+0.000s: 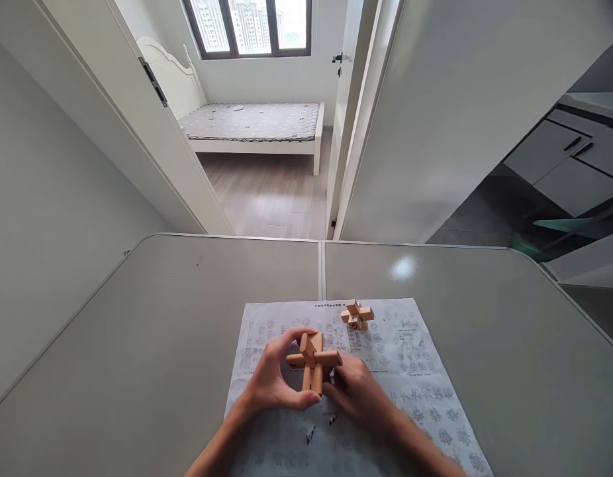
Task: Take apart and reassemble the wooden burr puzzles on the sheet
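Note:
A wooden interlocking cross puzzle is held just above a printed instruction sheet. My left hand curls round its left side, thumb and fingers closed on the bars. My right hand grips the puzzle's lower right from below. A second, smaller wooden cross puzzle rests on the far part of the sheet, apart from both hands.
The sheet lies on a grey folding table with a centre seam. Beyond the far edge an open doorway shows a bed and window. Dark cabinets stand at the right.

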Tool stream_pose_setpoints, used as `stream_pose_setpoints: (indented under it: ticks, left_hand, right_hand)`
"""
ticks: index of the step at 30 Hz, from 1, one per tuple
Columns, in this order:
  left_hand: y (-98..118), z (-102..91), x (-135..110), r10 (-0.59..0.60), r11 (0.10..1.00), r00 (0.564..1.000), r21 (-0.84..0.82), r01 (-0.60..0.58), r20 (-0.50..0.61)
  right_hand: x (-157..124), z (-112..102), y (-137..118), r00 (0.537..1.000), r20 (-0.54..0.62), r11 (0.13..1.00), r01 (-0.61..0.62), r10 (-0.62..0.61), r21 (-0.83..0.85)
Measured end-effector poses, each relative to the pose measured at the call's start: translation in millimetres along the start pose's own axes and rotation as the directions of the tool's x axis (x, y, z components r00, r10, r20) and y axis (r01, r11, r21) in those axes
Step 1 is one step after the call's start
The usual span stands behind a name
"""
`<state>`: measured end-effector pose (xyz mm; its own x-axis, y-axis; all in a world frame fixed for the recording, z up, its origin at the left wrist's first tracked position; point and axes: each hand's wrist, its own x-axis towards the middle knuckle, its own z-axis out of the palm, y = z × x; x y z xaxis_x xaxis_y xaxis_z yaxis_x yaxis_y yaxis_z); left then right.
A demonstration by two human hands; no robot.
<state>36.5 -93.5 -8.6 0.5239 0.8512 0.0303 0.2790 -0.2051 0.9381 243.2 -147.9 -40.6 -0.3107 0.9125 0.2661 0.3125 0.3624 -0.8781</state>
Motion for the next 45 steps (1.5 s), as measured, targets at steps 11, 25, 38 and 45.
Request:
stream_pose_setpoints:
  ticks: [11, 25, 38, 45]
  left_hand:
    - [12, 4.9, 6, 0.032, 0.999, 0.999, -0.031, -0.031, 0.04]
    - [1, 3.4, -1, 0.05, 0.997, 0.998, 0.059, -0.047, -0.04]
    - [1, 5.1, -2, 0.103, 0.989, 0.983, 0.121, -0.085, -0.152]
    - [7, 5.5, 1, 0.161, 0.97, 0.98, 0.199, -0.136, -0.117]
  right_hand:
    - [-2, 1, 3, 0.999, -0.028, 0.998, -0.016, 0.017, 0.053]
    - [6, -6, -8, 1.0, -0.002, 0.994, -0.029, 0.029, 0.109]
    - [2, -9, -8, 0.989, -0.066, 0.976, -0.116, 0.13, 0.181]
    - [3, -12, -9, 0.972, -0.209, 0.987, -0.08, 0.107, 0.137]
